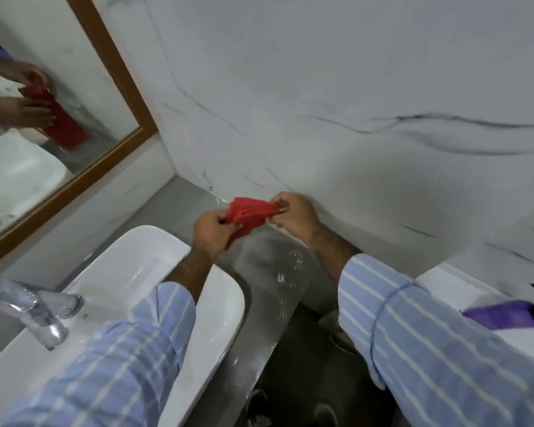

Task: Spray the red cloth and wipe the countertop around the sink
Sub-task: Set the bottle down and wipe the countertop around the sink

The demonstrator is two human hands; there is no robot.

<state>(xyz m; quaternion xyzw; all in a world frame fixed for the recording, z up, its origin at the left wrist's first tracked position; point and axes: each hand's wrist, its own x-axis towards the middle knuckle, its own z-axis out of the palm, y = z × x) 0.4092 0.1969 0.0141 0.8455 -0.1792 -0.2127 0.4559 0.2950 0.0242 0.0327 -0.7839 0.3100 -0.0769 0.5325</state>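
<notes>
I hold the red cloth (248, 214) bunched between both hands above the grey countertop (269, 266), close to the marble wall. My left hand (211, 229) pinches its left end and my right hand (293, 214) pinches its right end. The cloth hangs in folds between them. The white sink (130, 272) lies to the left, under my left forearm. A purple spray bottle (506, 314) with a black top lies on a white ledge at the far right, away from both hands.
A chrome tap (34, 312) stands at the sink's left rim. A wood-framed mirror (74, 118) at upper left reflects the hands and cloth. The marble wall (352, 103) closes off the counter behind. Wet patches shine on the counter. Dark floor shows below the counter edge.
</notes>
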